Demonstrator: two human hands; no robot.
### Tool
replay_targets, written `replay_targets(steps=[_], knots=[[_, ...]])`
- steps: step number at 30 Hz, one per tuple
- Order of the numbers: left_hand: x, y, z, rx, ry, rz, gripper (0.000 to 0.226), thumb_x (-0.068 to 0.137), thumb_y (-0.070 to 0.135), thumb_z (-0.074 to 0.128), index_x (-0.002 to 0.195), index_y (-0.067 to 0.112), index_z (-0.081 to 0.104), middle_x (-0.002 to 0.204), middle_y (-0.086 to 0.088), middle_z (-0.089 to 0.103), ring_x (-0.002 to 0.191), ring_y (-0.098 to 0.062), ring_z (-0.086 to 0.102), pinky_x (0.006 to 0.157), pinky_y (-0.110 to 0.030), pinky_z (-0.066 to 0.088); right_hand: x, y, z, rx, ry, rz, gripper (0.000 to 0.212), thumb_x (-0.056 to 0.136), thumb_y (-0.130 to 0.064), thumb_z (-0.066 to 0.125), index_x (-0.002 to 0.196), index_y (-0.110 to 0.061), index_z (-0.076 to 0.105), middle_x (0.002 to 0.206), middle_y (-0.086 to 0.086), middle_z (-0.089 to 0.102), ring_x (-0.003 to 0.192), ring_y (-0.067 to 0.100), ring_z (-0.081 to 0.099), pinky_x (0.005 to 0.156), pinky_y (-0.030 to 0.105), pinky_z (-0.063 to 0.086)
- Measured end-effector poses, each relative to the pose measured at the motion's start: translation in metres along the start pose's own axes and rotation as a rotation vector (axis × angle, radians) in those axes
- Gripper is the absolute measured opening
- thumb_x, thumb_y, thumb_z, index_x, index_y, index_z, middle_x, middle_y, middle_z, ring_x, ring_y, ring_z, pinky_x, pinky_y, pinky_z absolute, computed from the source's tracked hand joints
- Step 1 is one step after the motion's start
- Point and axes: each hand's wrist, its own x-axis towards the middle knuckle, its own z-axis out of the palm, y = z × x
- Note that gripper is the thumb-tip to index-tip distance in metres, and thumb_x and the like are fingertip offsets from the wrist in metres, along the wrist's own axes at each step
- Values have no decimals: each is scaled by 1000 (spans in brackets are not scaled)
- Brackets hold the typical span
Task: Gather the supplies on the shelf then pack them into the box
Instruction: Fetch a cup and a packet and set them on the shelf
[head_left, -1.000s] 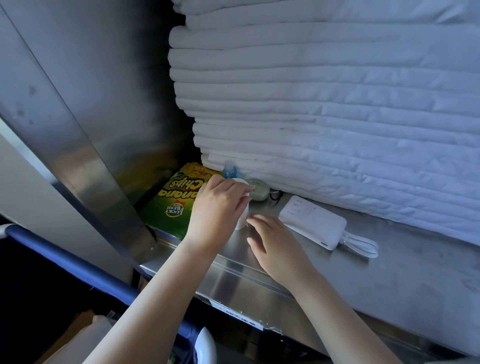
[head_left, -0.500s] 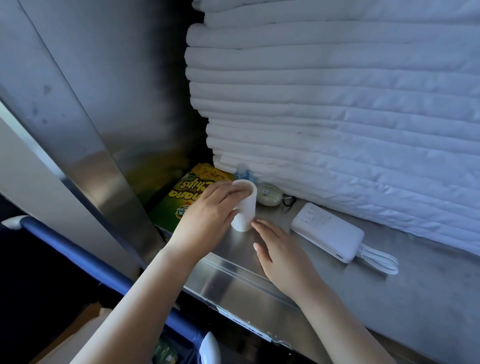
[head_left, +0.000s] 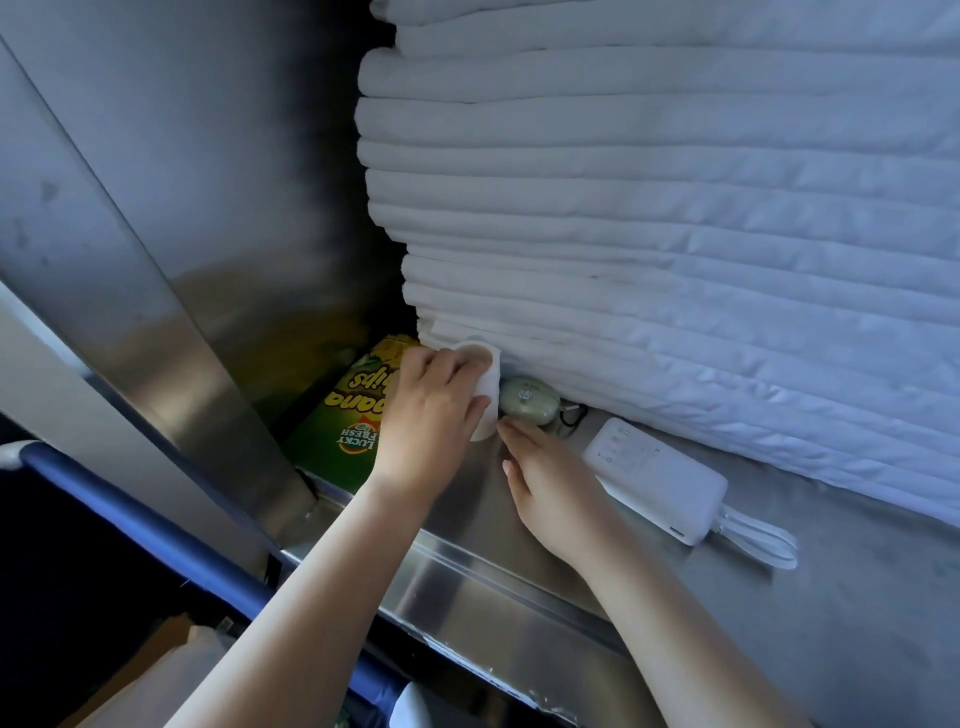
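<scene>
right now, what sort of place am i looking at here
Likely a linen or supply storage area. A tall stack of folded white bedding sits on a stainless steel shelf, with loose supplies beside it: a chips bag, a power bank, and a white cup in the left hand.

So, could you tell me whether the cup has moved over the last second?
Yes. The cup, held by the left hand, has gone up: its rim now sits higher above the green case beside it.

Tilted white cup (head_left: 487, 387) beside oval green case (head_left: 529, 403)
</scene>
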Motion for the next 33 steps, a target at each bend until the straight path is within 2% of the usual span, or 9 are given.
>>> replay_targets(steps=[7, 10, 13, 15, 18, 22, 24, 27, 33], knots=[[-1, 4, 8, 17, 68, -12, 39, 73, 21, 77, 109, 11, 66, 100, -8, 63, 96, -28, 41, 71, -42, 48, -43, 14, -28, 45, 206, -2, 31, 90, -6, 58, 120, -12, 63, 121, -3, 62, 108, 15, 59, 89, 19, 42], [-5, 7, 7, 46, 111, -1, 46, 76, 28, 72, 119, 14, 60, 117, -7, 59, 110, -26, 42, 86, -42, 39, -60, 26, -40, 10, 290, -13, 28, 83, -7, 67, 110, -15, 69, 110, -5, 64, 103, 11, 58, 91, 17, 42], [-8, 20, 7, -12, 188, 154, 39, 87, 29, 62, 121, 10, 60, 124, -8, 58, 119, -26, 44, 97, -41, 37, -74, 42, -48, -92, 333, 81, 35, 73, -13, 78, 107, -15, 68, 112, 0, 63, 105, 19, 56, 93, 25, 40], [-15, 35, 11, -113, 114, 305, 35, 88, 24, 60, 120, 9, 62, 123, -10, 59, 119, -28, 48, 96, -42, 42, -83, 51, -52, -124, 325, 183, 43, 68, -17, 82, 108, -15, 67, 116, 2, 61, 107, 24, 55, 92, 34, 44], [-34, 58, 20, -195, -148, 426, 43, 88, 25, 56, 128, 11, 57, 134, -8, 54, 124, -27, 49, 100, -38, 43, -93, 58, -53, -150, 298, 212, 49, 64, -17, 85, 110, -16, 67, 118, 4, 61, 110, 26, 56, 93, 35, 45], [-51, 64, 31, -227, -390, 251, 57, 94, 37, 48, 146, 20, 32, 155, 2, 22, 143, -13, 17, 113, -31, 23, -93, 61, -51, -183, 278, 212, 53, 68, -16, 83, 117, -10, 64, 125, 8, 59, 114, 29, 55, 98, 38, 44], [-52, 60, 34, -197, -419, 225, 59, 96, 41, 41, 149, 24, 22, 157, 7, 10, 144, -8, 2, 114, -25, 9, -92, 63, -51, -197, 280, 204, 53, 67, -15, 83, 117, -9, 64, 124, 9, 60, 112, 29, 57, 96, 38, 45], [-52, 58, 34, -200, -453, 224, 58, 97, 40, 38, 150, 25, 17, 158, 7, 8, 144, -7, -3, 114, -23, 4, -92, 65, -53, -221, 271, 185, 53, 67, -16, 84, 116, -10, 64, 123, 8, 61, 110, 28, 58, 94, 35, 44], [-55, 58, 32, -272, -391, 244, 54, 95, 31, 47, 146, 22, 30, 155, 3, 23, 144, -13, 13, 114, -29, 19, -93, 62, -53, -275, 241, 166, 50, 71, -15, 81, 117, -10, 63, 126, 9, 60, 111, 27, 58, 90, 36, 48]])
